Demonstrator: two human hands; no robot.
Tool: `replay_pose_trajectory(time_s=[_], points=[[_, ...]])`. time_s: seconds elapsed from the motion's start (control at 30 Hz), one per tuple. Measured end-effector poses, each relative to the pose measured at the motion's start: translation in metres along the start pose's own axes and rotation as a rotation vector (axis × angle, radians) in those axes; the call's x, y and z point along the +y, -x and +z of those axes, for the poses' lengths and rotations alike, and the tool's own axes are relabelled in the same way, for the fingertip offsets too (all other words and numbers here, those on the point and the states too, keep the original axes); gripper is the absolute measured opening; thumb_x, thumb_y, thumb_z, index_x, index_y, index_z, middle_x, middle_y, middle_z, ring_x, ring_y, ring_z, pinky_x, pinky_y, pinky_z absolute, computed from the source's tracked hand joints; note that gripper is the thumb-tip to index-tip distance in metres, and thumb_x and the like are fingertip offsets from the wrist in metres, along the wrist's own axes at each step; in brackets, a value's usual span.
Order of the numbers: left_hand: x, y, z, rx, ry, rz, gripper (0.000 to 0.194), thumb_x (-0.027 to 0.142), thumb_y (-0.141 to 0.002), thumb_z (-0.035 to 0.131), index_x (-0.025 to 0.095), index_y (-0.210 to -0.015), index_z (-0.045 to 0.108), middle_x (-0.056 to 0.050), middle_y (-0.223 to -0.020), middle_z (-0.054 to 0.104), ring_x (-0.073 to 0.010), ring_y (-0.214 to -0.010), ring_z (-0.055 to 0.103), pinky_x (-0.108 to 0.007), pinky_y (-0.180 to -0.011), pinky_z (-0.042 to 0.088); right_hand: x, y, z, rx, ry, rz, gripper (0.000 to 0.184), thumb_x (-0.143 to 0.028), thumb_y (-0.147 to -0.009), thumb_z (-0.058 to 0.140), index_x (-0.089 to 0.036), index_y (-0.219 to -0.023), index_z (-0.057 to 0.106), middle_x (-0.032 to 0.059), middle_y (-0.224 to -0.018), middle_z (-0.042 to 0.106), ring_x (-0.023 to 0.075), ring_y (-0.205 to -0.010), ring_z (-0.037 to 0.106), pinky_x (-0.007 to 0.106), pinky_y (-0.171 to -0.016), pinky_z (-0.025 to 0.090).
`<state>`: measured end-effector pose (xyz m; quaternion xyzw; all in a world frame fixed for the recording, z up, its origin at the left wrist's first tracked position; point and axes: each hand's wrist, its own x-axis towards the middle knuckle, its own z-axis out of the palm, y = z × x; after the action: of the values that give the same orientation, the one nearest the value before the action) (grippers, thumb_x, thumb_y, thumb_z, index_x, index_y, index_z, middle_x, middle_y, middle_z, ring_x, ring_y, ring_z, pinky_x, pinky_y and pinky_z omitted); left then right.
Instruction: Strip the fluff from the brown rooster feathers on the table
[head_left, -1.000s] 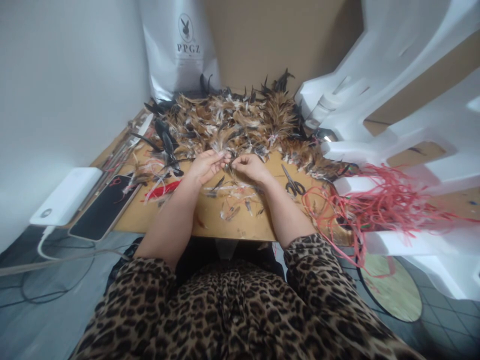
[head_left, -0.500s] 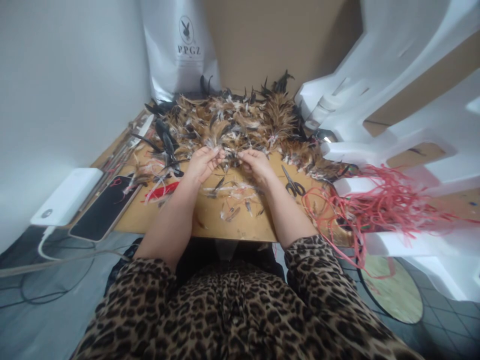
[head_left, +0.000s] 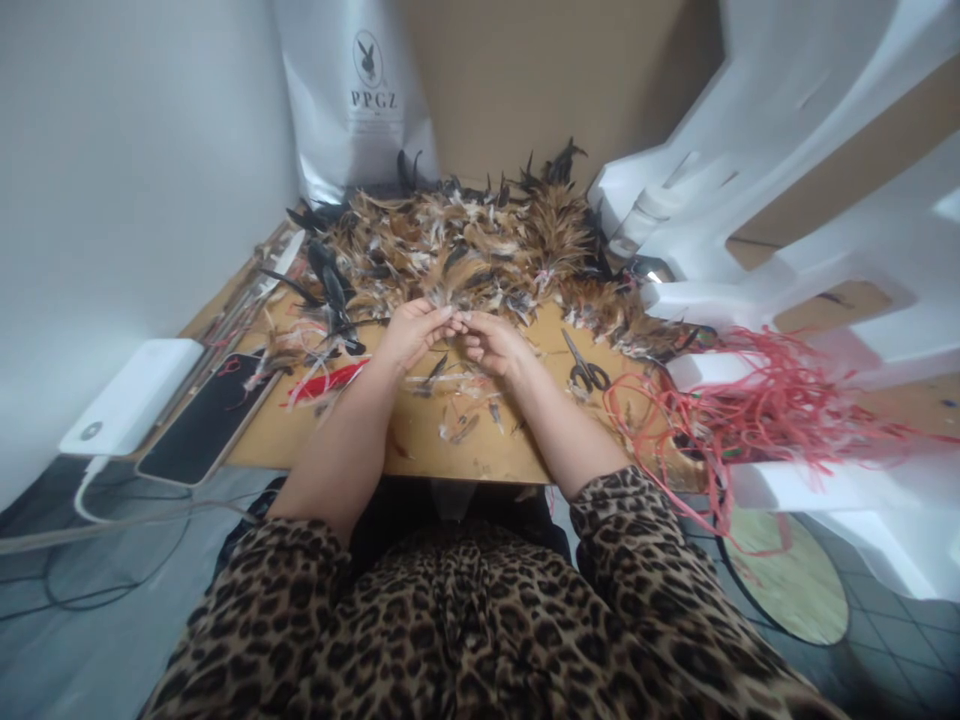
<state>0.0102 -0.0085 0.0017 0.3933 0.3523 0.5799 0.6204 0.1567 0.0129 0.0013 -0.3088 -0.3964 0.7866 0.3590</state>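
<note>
In the middle of the frame, the left hand [head_left: 411, 335] pinches brown feathers [head_left: 454, 278]. The right hand [head_left: 495, 342] touches it; I cannot tell if it pinches anything.

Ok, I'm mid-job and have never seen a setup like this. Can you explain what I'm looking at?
There is no machine here: you see a person's bare hands. All the pictures come from one camera worn on the head, looking forward and down.

The left hand and right hand meet at the fingertips over a wooden table. The left appears to pinch a brown feather tuft; whatever the right may hold is too small to tell.

Beyond them spreads a pile of brown and black feathers. Black-handled scissors lie to the right, with tangled red strands farther right. On the left are a smartphone and a white power bank with a cable plugged in.
</note>
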Motion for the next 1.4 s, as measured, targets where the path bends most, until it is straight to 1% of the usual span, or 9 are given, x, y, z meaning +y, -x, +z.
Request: replay_pose_trajectory(time_s=[0.13, 0.23, 0.3, 0.43, 0.57, 0.87, 1.1, 1.23, 1.4], points=[[-0.002, -0.002, -0.004, 0.024, 0.022, -0.029, 0.019, 0.023, -0.067, 0.071, 0.009, -0.076, 0.063, -0.007, -0.076, 0.069, -0.0094, -0.064, 0.064, -0.016, -0.055, 0.048, -0.002, -0.001, -0.002, 0.136, 0.048, -0.098, 0.035, -0.033, -0.053, 0.076, -0.016, -0.066, 0.048, -0.0059, -0.057, 0.050, 0.0015, -0.042, 0.031, 0.015, -0.038, 0.016], [-0.006, -0.006, -0.008, 0.090, 0.054, -0.102, 0.016, 0.019, -0.066, 0.072, 0.009, -0.074, 0.062, -0.006, -0.075, 0.069, -0.0090, -0.060, 0.064, -0.015, -0.050, 0.047, -0.001, -0.003, -0.004, 0.218, 0.190, -0.241, 0.035, -0.038, -0.055, 0.074, -0.016, -0.063, 0.048, -0.0058, -0.053, 0.048, 0.0031, -0.042, 0.033, 0.017, -0.040, 0.018], [-0.008, -0.008, -0.010, 0.102, 0.062, -0.150, 0.015, 0.017, -0.067, 0.071, 0.008, -0.074, 0.062, -0.006, -0.073, 0.068, -0.0090, -0.057, 0.063, -0.015, -0.048, 0.047, 0.000, -0.005, -0.005, 0.263, 0.304, -0.330, 0.033, -0.041, -0.058, 0.071, -0.016, -0.062, 0.049, -0.0063, -0.050, 0.045, 0.0040, -0.043, 0.033, 0.018, -0.042, 0.021], [-0.011, -0.008, -0.011, 0.057, 0.050, -0.191, 0.014, 0.016, -0.068, 0.070, 0.007, -0.076, 0.063, -0.008, -0.072, 0.068, -0.0085, -0.054, 0.062, -0.014, -0.045, 0.046, 0.003, -0.007, -0.006, 0.338, 0.515, -0.443, 0.030, -0.043, -0.062, 0.066, -0.016, -0.062, 0.051, -0.0052, -0.054, 0.046, 0.0054, -0.050, 0.036, 0.020, -0.049, 0.028], [-0.013, -0.007, -0.009, 0.027, 0.027, -0.203, 0.014, 0.017, -0.069, 0.070, 0.007, -0.077, 0.063, -0.009, -0.075, 0.069, -0.0087, -0.055, 0.063, -0.013, -0.045, 0.045, 0.005, -0.010, -0.009, 0.344, 0.595, -0.504, 0.029, -0.043, -0.065, 0.063, -0.016, -0.064, 0.052, -0.0042, -0.058, 0.048, 0.0063, -0.053, 0.037, 0.020, -0.053, 0.031], [-0.013, -0.004, -0.007, 0.003, -0.005, -0.218, 0.016, 0.018, -0.068, 0.070, 0.007, -0.077, 0.063, -0.010, -0.074, 0.069, -0.0079, -0.055, 0.063, -0.013, -0.046, 0.044, 0.005, -0.009, -0.007, 0.396, 0.671, -0.490, 0.029, -0.045, -0.069, 0.058, -0.017, -0.065, 0.051, -0.0036, -0.057, 0.047, 0.0072, -0.055, 0.038, 0.020, -0.054, 0.032], [-0.013, -0.004, -0.005, -0.003, -0.043, -0.198, 0.015, 0.019, -0.067, 0.072, 0.007, -0.072, 0.064, -0.007, -0.067, 0.067, -0.0061, -0.050, 0.059, -0.013, -0.047, 0.045, 0.007, -0.008, -0.006, 0.392, 0.649, -0.507, 0.029, -0.044, -0.068, 0.059, -0.017, -0.064, 0.051, -0.0039, -0.055, 0.046, 0.0071, -0.054, 0.037, 0.020, -0.053, 0.031], [-0.012, -0.004, -0.004, 0.015, -0.068, -0.163, 0.017, 0.020, -0.065, 0.073, 0.007, -0.066, 0.062, -0.006, -0.062, 0.065, -0.0053, -0.047, 0.057, -0.014, -0.047, 0.044, 0.005, -0.005, -0.001, 0.375, 0.578, -0.467, 0.030, -0.045, -0.066, 0.061, -0.017, -0.065, 0.053, -0.0043, -0.054, 0.047, 0.0066, -0.052, 0.038, 0.020, -0.052, 0.031], [-0.013, -0.005, -0.003, 0.017, -0.143, -0.114, 0.018, 0.023, -0.065, 0.073, 0.008, -0.067, 0.064, -0.007, -0.064, 0.066, -0.0059, -0.049, 0.057, -0.015, -0.049, 0.044, 0.004, -0.003, 0.002, 0.356, 0.492, -0.417, 0.031, -0.044, -0.062, 0.065, -0.015, -0.067, 0.058, -0.0034, -0.058, 0.052, 0.0067, -0.054, 0.043, 0.021, -0.055, 0.034]])
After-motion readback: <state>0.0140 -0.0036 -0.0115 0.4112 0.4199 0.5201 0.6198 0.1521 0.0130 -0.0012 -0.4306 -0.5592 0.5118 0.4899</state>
